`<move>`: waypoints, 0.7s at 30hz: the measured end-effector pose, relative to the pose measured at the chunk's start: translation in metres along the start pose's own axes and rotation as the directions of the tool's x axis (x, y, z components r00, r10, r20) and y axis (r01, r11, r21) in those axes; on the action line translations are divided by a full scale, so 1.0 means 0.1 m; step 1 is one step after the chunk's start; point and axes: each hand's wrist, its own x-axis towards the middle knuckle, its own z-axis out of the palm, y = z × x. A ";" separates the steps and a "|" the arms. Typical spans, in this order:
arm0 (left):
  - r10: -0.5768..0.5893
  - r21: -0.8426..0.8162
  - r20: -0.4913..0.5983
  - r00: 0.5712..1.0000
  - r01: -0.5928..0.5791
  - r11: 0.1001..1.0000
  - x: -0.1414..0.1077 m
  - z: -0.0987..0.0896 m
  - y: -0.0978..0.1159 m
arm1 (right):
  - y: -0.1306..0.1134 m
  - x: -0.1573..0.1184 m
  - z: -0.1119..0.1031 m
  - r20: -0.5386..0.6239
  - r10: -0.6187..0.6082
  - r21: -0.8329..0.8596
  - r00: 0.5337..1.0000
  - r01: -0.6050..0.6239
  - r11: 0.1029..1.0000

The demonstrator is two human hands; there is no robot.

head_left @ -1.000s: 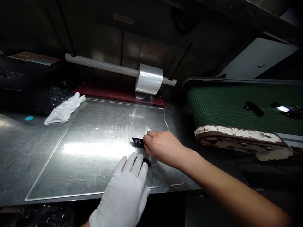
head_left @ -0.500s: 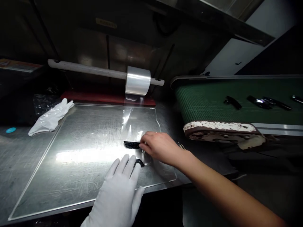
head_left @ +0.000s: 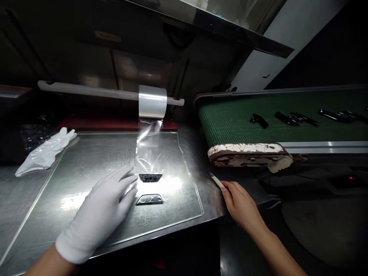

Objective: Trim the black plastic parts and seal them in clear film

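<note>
A person stands at a scratched stainless steel worktable, seen from their own head looking down. A large clear acrylic sheet lies flat on the table.

The left hand, in a white fabric glove, rests palm down on the acrylic sheet with its fingers spread and pointing right. Its fingertips sit just beside 2 small black plastic parts. The farther black part is a short curved piece lying under the end of a strip of clear film. The nearer black part, similar in shape with a glossy face, lies just in front of it, apart from the first. The film strip runs back across the sheet to a roll of clear film mounted on a long white rod above a red bar at the back of the table.

The right hand is bare and rests at the table's right edge, well apart from the 2 parts. Its fingers are curled around the end of a thin pale stick-like tool; how firmly they grip cannot be told.

A spare white glove lies crumpled at the left rear of the table. To the right, a green conveyor belt with a worn white end carries several small dark parts.
</note>
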 end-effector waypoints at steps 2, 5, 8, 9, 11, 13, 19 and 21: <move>-0.023 0.017 0.017 1.000 0.022 1.000 0.06 -0.03 -0.04 | -0.13 0.02 -0.10 -0.007 -0.006 0.046 1.000 0.007 0.999; -0.030 0.025 0.034 0.999 0.030 0.999 0.09 -0.03 -0.02 | -0.52 0.14 -0.20 0.083 -0.148 0.153 0.985 0.134 0.979; -0.024 0.037 0.051 0.998 0.022 0.999 0.06 0.03 0.03 | -1.05 0.37 -0.18 0.196 -0.364 0.214 0.911 0.322 0.922; -0.021 0.041 0.063 0.998 0.018 0.999 0.05 0.05 0.03 | -1.22 0.46 -0.15 0.225 -0.419 0.215 0.879 0.375 0.902; -0.024 0.048 0.078 0.997 0.020 0.999 0.02 0.09 0.01 | -1.51 0.61 -0.08 0.280 -0.498 0.195 0.820 0.459 0.866; -0.038 0.057 0.081 0.996 0.034 0.998 -0.01 0.12 -0.04 | -1.73 0.71 -0.02 0.336 -0.552 0.169 0.763 0.527 0.833; -0.060 0.067 0.079 0.995 0.055 0.996 -0.01 0.10 -0.10 | -1.97 0.82 0.04 0.423 -0.605 0.103 0.674 0.628 0.771; -0.062 0.069 0.082 0.995 0.056 0.996 0.00 0.09 -0.09 | -1.98 0.83 0.05 0.436 -0.601 0.089 0.670 0.632 0.770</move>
